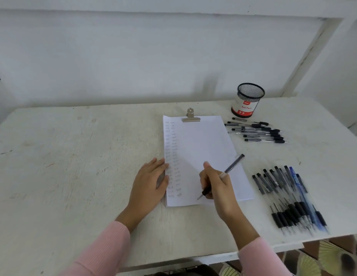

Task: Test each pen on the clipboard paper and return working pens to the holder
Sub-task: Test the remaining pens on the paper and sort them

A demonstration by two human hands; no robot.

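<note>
On the bench (74,156), right grip (215,184) pinches a clear pen (234,163), tip at the clipboard paper (203,140); left grip (147,182) rests flat, fingers straight, on its edge.

We see a scuffed white table (74,166) beneath the grip, a white wall (133,56) beyond it, a slanting white post (311,54) far upper-right, and fan-patterned flooring (333,257) lower-right.

soft even daylight, faint shadows, blurred lower-right edge, wide-angle bend
</note>
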